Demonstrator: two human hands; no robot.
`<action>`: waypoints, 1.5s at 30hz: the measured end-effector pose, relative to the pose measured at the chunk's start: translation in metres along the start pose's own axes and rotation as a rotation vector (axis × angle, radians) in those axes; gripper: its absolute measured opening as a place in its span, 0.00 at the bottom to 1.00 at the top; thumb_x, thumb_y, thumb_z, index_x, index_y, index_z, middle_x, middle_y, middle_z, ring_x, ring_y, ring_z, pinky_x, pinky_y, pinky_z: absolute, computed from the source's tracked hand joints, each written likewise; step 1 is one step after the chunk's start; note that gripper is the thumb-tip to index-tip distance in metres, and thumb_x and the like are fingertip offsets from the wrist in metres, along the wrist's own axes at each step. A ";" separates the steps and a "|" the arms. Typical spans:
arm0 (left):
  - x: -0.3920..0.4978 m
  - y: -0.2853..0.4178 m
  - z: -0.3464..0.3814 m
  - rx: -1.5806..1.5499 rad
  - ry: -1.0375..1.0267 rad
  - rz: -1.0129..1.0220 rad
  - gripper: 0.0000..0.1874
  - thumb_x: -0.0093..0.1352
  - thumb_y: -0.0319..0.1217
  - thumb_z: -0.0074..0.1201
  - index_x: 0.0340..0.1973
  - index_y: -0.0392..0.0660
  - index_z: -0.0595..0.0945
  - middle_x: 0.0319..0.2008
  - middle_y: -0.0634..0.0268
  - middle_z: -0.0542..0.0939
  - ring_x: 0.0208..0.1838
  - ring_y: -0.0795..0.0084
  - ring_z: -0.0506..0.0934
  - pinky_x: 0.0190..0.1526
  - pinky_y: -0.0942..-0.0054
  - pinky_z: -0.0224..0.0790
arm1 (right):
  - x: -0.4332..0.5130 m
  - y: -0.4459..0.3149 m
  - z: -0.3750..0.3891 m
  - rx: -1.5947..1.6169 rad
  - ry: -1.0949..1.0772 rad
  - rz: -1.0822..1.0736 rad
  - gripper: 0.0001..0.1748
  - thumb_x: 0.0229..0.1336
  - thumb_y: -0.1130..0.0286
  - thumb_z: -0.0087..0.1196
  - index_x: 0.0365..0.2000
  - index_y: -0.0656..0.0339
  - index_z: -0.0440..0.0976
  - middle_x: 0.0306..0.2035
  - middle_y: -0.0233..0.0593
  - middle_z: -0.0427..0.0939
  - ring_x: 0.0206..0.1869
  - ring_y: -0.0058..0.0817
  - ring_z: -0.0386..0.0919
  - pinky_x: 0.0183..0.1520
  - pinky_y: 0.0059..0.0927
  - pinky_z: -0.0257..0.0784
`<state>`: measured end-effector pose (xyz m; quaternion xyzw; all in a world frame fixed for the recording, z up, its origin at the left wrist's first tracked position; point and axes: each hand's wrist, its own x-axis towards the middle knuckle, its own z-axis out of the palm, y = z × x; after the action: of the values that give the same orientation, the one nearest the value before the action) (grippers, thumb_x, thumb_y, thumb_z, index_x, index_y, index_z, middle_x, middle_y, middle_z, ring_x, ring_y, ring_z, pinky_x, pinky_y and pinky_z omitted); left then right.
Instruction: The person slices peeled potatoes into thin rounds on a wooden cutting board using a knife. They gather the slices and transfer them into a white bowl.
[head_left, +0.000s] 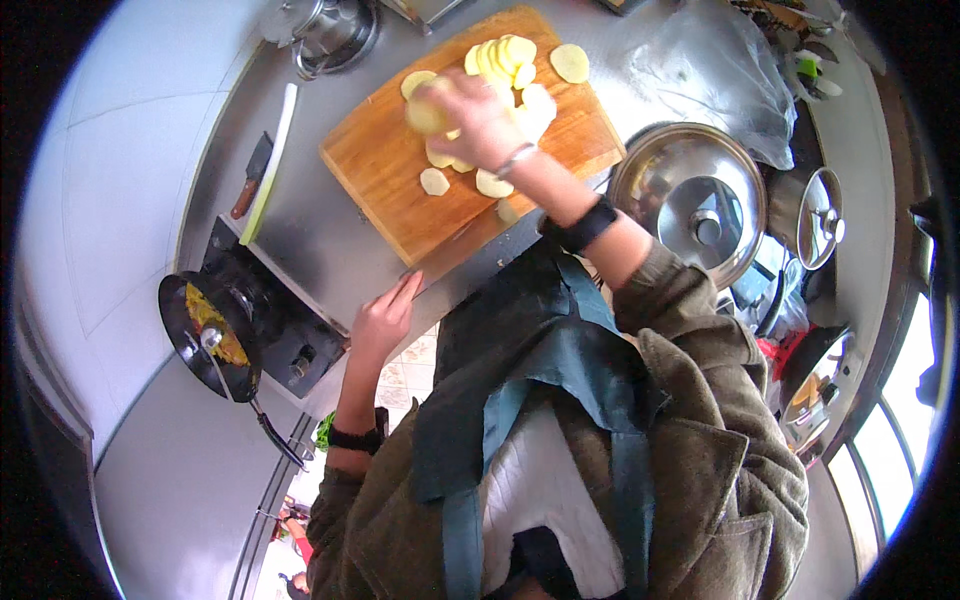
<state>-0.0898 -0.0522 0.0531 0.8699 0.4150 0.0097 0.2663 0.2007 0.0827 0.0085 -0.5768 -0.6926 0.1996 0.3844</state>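
My right hand (480, 124), blurred by motion, is over the wooden cutting board (367, 157) and grips pale potato slices (427, 112); how many is hidden. Around it lie more round slices, with an overlapping stack (501, 56) at the far side and a single slice (570, 64) near the far right edge. My left hand (386, 311) is at the board's near corner, closed around the handle of a knife. The knife's blade (469, 244) runs along the board's near edge, blurred, with a slice (508, 212) beside it.
To the left are a small knife (256, 169), a leek stalk (271, 161) and a frying pan (169, 315) with food and a ladle. On the right stand a lidded wok (690, 202), a lidded pot (795, 202) and a plastic bag (712, 82). A steel pot (330, 34) sits at the back left.
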 end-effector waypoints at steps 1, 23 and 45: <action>0.012 0.004 0.005 -0.028 -0.012 0.018 0.22 0.62 0.24 0.52 0.53 0.50 0.79 0.44 0.61 0.83 0.32 0.60 0.83 0.34 0.66 0.78 | -0.011 0.009 -0.025 -0.024 0.068 0.062 0.35 0.38 0.64 0.67 0.51 0.53 0.69 0.50 0.46 0.72 0.52 0.49 0.71 0.54 0.45 0.68; 0.145 0.071 0.027 -0.242 0.085 -0.126 0.14 0.69 0.29 0.49 0.47 0.36 0.78 0.28 0.46 0.81 0.30 0.51 0.81 0.31 0.60 0.74 | -0.149 0.019 -0.075 -0.077 -0.090 0.622 0.35 0.50 0.50 0.63 0.50 0.63 0.63 0.41 0.54 0.72 0.44 0.52 0.75 0.45 0.44 0.73; 0.136 0.077 0.030 -0.263 0.105 -0.044 0.13 0.70 0.28 0.48 0.48 0.35 0.78 0.31 0.44 0.80 0.30 0.49 0.80 0.32 0.59 0.73 | -0.147 0.019 -0.068 0.030 -0.024 0.492 0.38 0.43 0.66 0.68 0.53 0.65 0.62 0.46 0.53 0.67 0.49 0.49 0.69 0.55 0.40 0.68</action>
<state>0.0619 -0.0069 0.0357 0.8164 0.4426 0.1036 0.3561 0.2702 -0.0641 -0.0072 -0.7199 -0.5327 0.3043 0.3245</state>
